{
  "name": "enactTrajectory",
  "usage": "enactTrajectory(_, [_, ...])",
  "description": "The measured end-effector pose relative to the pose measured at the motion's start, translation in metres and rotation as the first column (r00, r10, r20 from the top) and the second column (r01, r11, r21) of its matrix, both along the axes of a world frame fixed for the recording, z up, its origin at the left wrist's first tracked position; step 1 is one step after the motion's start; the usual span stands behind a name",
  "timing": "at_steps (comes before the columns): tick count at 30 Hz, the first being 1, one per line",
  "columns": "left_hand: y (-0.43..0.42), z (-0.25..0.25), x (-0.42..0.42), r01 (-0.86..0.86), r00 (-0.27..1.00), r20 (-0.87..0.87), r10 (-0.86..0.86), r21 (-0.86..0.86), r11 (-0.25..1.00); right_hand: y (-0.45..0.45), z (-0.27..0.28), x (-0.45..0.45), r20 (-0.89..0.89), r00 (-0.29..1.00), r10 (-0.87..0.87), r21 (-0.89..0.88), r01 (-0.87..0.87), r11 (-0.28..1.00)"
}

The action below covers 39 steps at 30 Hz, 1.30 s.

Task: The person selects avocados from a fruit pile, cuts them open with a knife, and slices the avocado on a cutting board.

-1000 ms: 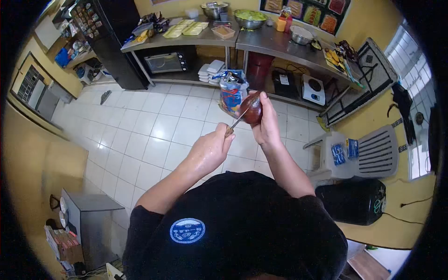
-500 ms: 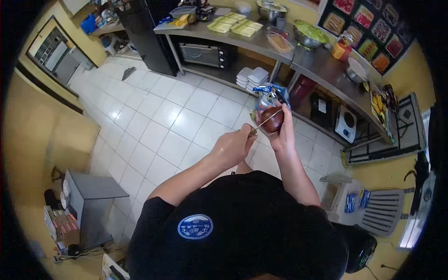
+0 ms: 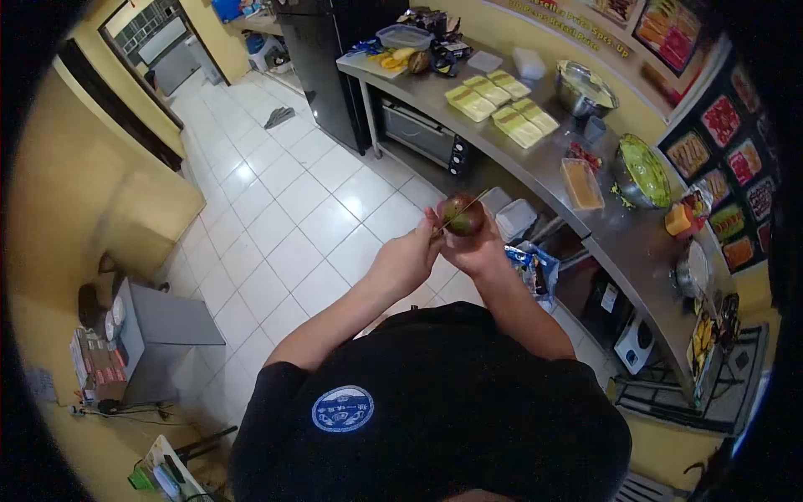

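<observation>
My left hand [image 3: 410, 255] is closed around the handle of a thin knife [image 3: 478, 198], its blade lying across the top of a round fruit. The fruit, which looks like an avocado [image 3: 462, 219], has purple-brown skin with green patches. Cupped under it, my right hand [image 3: 475, 253] holds it from below and from the right. Both hands are close together in front of my body, above the floor. Most of the knife handle is hidden by my left fingers. A blue-and-white plastic bag [image 3: 539, 272] shows beyond my right forearm.
A steel counter [image 3: 552, 171] runs along the right, bearing packed green trays [image 3: 502, 107], a bowl of green food [image 3: 644, 170], an orange-filled container [image 3: 582, 184] and yellow fruit [image 3: 397, 58]. An oven [image 3: 418, 134] sits below. A grey table [image 3: 176, 318] stands at left.
My view has swung toward the right, bringing the counter nearer. Both hands still hold the knife and the avocado, which now shows greener skin. The plastic bag no longer appears behind the fruit.
</observation>
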<state>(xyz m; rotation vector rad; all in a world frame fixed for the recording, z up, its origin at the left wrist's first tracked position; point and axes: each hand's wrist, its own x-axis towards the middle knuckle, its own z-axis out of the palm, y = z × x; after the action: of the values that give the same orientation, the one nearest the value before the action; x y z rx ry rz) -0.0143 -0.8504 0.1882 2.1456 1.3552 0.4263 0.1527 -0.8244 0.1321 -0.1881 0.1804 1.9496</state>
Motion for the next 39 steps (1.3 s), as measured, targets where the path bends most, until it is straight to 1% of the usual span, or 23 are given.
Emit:
enactTrajectory(1, [0.015, 0.003, -0.004, -0.02, 1.0, 0.003, 0.02, -0.008, 1.0, 0.024, -0.012, 0.001, 0.063, 0.993, 0.101, 0.214, -0.113, 0.97])
enactTrajectory(2, [0.03, 0.005, -0.01, -0.023, 0.996, 0.083, 0.023, 0.007, 1.0, 0.045, -0.029, -0.001, 0.488, 0.867, -0.104, 0.29, -0.049, 0.956])
enactTrajectory(3, [0.045, 0.005, -0.017, -0.026, 0.986, 0.163, 0.022, 0.02, 0.999, 0.058, -0.019, -0.005, 0.493, 0.866, -0.087, 0.283, -0.065, 0.957])
enactTrajectory(5, [0.082, 0.004, -0.027, -0.05, 0.987, 0.148, 0.058, -0.055, 0.997, 0.084, 0.01, -0.015, 0.721, 0.66, -0.209, 0.174, 0.12, 0.977])
enactTrajectory(6, [0.096, 0.014, -0.031, -0.046, 0.991, 0.12, 0.059, -0.104, 0.994, 0.101, 0.005, -0.01, 0.725, 0.661, -0.196, 0.268, -0.008, 0.963])
enactTrajectory(7, [0.113, 0.022, -0.035, -0.04, 0.994, 0.092, 0.054, -0.149, 0.988, 0.117, 0.001, -0.009, 0.728, 0.66, -0.187, 0.258, -0.01, 0.966])
enactTrajectory(8, [0.132, 0.024, -0.039, -0.022, 0.995, 0.095, 0.041, -0.192, 0.981, 0.132, 0.0, -0.009, 0.822, 0.458, -0.339, 0.446, -0.146, 0.883])
enactTrajectory(9, [0.151, 0.024, -0.043, -0.014, 0.995, 0.097, 0.034, -0.196, 0.98, 0.146, 0.003, -0.011, 0.822, 0.248, -0.512, 0.569, -0.318, 0.758])
enactTrajectory(11, [0.189, 0.025, -0.05, 0.02, 0.996, 0.084, -0.006, -0.17, 0.985, 0.176, 0.014, -0.023, 0.85, 0.185, -0.494, 0.528, -0.291, 0.798])
enactTrajectory(13, [0.227, 0.032, -0.061, 0.059, 0.996, 0.083, -0.043, -0.196, 0.979, 0.222, 0.007, -0.03, 0.828, 0.254, -0.5, 0.553, -0.222, 0.803])
enactTrajectory(14, [0.245, 0.031, -0.069, 0.087, 0.994, 0.084, -0.074, -0.165, 0.983, 0.239, 0.005, -0.037, 0.8, 0.351, -0.486, 0.554, -0.122, 0.824])
enactTrajectory(16, [0.285, 0.041, -0.081, 0.128, 0.989, 0.09, -0.118, -0.113, 0.985, 0.276, 0.013, -0.048, 0.793, 0.361, -0.491, 0.546, -0.063, 0.835])
enactTrajectory(19, [0.335, 0.049, -0.103, 0.116, 0.993, 0.0, -0.118, -0.205, 0.972, 0.324, 0.021, -0.086, 0.763, 0.442, -0.472, 0.498, 0.063, 0.865])
enactTrajectory(21, [0.368, 0.031, -0.114, 0.09, 0.995, 0.057, -0.082, -0.149, 0.985, 0.344, 0.025, -0.115, 0.669, 0.712, -0.213, 0.147, 0.154, 0.977])
enactTrajectory(22, [0.382, 0.026, -0.119, 0.096, 0.994, 0.06, -0.087, -0.158, 0.983, 0.361, 0.014, -0.127, 0.513, 0.833, -0.208, 0.171, 0.138, 0.976])
enactTrajectory(25, [0.413, 0.014, -0.135, 0.081, 0.992, 0.109, -0.068, -0.123, 0.989, 0.391, 0.014, -0.145, 0.549, 0.812, -0.199, 0.106, 0.168, 0.98])
enactTrajectory(27, [0.43, 0.009, -0.148, 0.075, 0.984, 0.163, -0.068, -0.035, 0.997, 0.41, 0.018, -0.157, 0.569, 0.795, -0.21, 0.095, 0.189, 0.977])
enactTrajectory(30, [0.445, 0.016, -0.171, 0.056, 0.994, 0.097, -0.046, -0.098, 0.994, 0.442, 0.014, -0.169, 0.588, 0.774, -0.235, 0.117, 0.207, 0.971])
enactTrajectory(32, [0.459, 0.006, -0.18, 0.02, 0.99, 0.139, -0.007, -0.097, 0.995, 0.465, 0.013, -0.179, 0.589, 0.772, -0.237, 0.151, 0.183, 0.971])
enactTrajectory(34, [0.471, -0.009, -0.185, -0.021, 0.984, 0.172, 0.038, -0.103, 0.994, 0.475, 0.028, -0.199, 0.432, 0.894, -0.118, -0.018, 0.139, 0.99])
enactTrajectory(35, [0.479, -0.019, -0.183, -0.039, 0.976, 0.211, 0.049, -0.051, 0.998, 0.479, 0.03, -0.206, 0.431, 0.897, -0.102, -0.027, 0.125, 0.992])
enactTrajectory(37, [0.495, -0.03, -0.185, -0.063, 0.967, 0.245, 0.061, 0.0, 0.998, 0.492, 0.031, -0.217, 0.294, 0.949, -0.111, -0.002, 0.116, 0.993])
enactTrajectory(39, [0.512, -0.035, -0.185, -0.081, 0.99, 0.12, 0.08, 0.001, 0.997, 0.513, 0.02, -0.213, 0.295, 0.95, -0.099, 0.006, 0.102, 0.995])
